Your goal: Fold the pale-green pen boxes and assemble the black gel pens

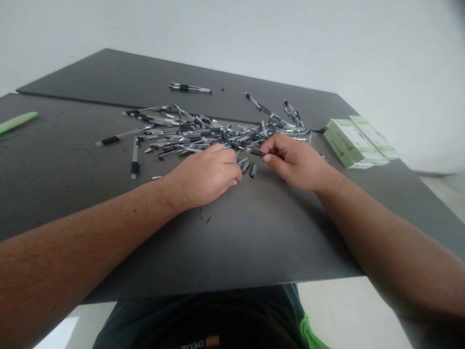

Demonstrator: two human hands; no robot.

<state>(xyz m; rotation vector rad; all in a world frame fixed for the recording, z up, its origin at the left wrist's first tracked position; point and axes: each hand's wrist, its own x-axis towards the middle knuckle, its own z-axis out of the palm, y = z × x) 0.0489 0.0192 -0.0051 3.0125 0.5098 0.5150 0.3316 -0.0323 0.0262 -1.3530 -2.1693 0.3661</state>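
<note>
A loose pile of clear pens with black grips [189, 138] lies across the middle of the dark table. My right hand [296, 161] is closed at the pile's right side, pinching the black grip of a pen [255, 152] between thumb and fingers. My left hand [210, 173] rests at the near edge of the pile, its fingers curled inward. What those fingers hold, if anything, is hidden behind the back of the hand. Several short pen caps [253, 170] lie between my two hands.
Green and white boxes [348, 143] stand at the right. One pen [135, 157] lies apart on the left, and a few pens [190, 88] lie together farther back. A light green stick-like object [18, 122] sits at the far left. The table's near edge [225, 294] runs before my lap.
</note>
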